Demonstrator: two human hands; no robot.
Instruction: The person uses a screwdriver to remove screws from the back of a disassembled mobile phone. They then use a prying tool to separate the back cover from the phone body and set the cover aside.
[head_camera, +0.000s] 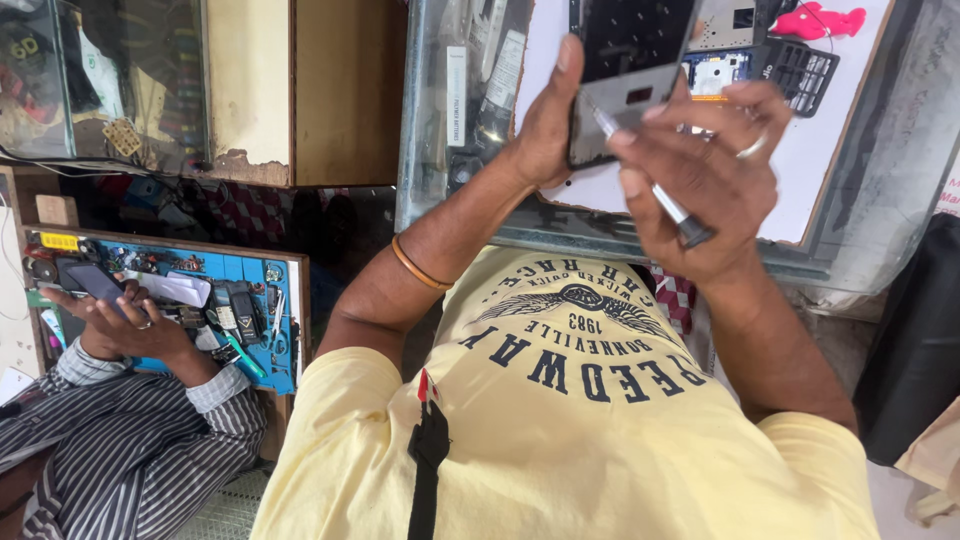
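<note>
Partly cut off: the phone (628, 75) runs out past the top frame edge, so its upper end is unseen. Left hand (545, 125) grips the phone's left edge, thumb up along the side, other fingers hidden behind it. Right hand (705, 165) pinches a slim silver tool (650, 180), fingers closed on it, tip at the phone's grey lower part; the dark end points down-right. Phone's long axis runs near vertical in frame, above a white board (830, 140) with a pink piece (818, 20) and dark keypad (805, 65). Lower left, a co-worker's hand (125, 320) holds a second phone (95, 280) by a blue tray (250, 270). Small parts there too blurred to tell.
</note>
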